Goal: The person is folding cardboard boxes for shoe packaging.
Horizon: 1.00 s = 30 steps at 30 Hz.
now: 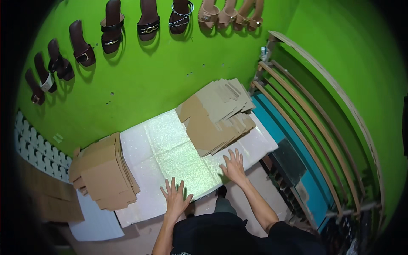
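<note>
My left hand (175,198) is over the near edge of a white table covered with a shiny, iridescent sheet (170,146), its fingers spread and nothing in them. Farther right, my right hand (233,166) is also spread and holds nothing, close to the near edge of a stack of flat brown cardboard pieces (204,131). Whether either palm touches the surface I cannot tell. A second stack of flattened cardboard (106,172) lies at the table's left end, to the left of my left hand.
Several sandals (148,25) hang on the green wall (140,85) behind the table. To the right stands a wooden slatted rack (306,106) above a blue surface (314,199). White cut-out pieces (38,144) and more cardboard (55,195) are at the far left.
</note>
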### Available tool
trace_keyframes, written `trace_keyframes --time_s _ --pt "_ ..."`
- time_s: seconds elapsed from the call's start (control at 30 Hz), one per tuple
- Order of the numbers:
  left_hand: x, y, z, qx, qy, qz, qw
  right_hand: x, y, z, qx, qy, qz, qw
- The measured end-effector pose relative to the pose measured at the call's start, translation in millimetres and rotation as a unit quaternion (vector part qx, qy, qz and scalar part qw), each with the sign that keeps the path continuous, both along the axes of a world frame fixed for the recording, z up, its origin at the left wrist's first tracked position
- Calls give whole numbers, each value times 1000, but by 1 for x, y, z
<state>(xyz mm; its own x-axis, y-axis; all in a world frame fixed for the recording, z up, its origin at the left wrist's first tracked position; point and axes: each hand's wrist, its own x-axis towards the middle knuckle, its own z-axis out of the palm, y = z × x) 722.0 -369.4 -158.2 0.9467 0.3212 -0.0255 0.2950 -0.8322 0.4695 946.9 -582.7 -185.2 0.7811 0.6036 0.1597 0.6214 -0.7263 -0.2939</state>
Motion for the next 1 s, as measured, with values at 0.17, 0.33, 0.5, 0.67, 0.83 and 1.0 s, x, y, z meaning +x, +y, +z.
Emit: trace_keyframes --time_s 0.17,0.33,0.5,0.67,0.83,1.0 --pt "71 -36 12 -14 -8 70 997 111 9 -22 -17 -45 44 998" --pt "126 -73 13 -28 3 134 991 179 26 -57 -28 -14 82 996" --pt "153 -98 14 -48 19 207 977 196 33 -84 -69 -25 126 989" --pt "159 -119 6 -57 32 270 961 198 37 -111 -56 -94 127 986" --pt "157 -129 -2 -69 59 299 950 199 41 -111 -37 -77 142 986" --pt "158 -121 -26 -55 55 313 946 198 44 -92 52 -45 146 987"
